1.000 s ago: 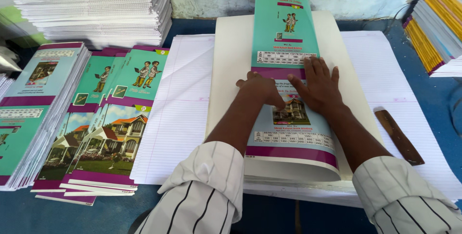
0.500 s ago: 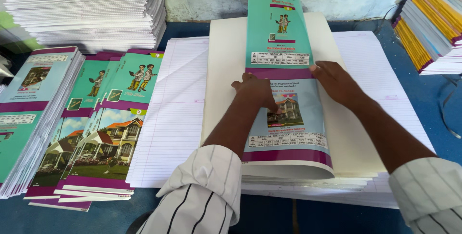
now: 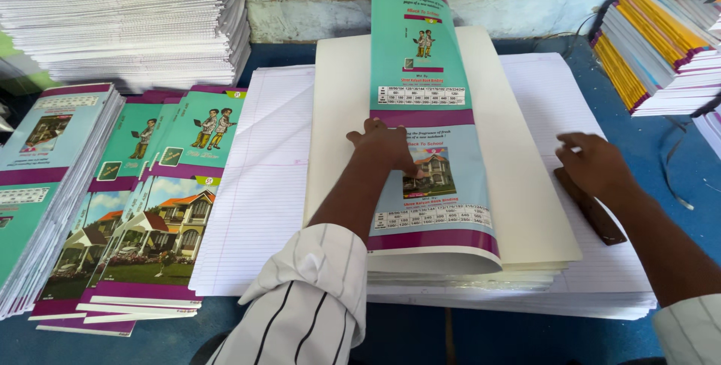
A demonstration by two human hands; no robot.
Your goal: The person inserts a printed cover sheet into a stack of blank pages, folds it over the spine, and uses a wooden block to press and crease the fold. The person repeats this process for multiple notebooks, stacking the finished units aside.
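Pressing teal cover sheet (image 3: 432, 140), left hand (image 3: 383, 146) flat.

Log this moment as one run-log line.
left hand: flat on teal-and-purple printed cover sheet | right hand: on dark wooden stick | under: cream board

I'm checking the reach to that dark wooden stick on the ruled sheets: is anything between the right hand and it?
Nothing visible. The right hand hovers right over the upper end of the dark wooden stick, which lies bare on the ruled sheets; whether they touch is unclear.
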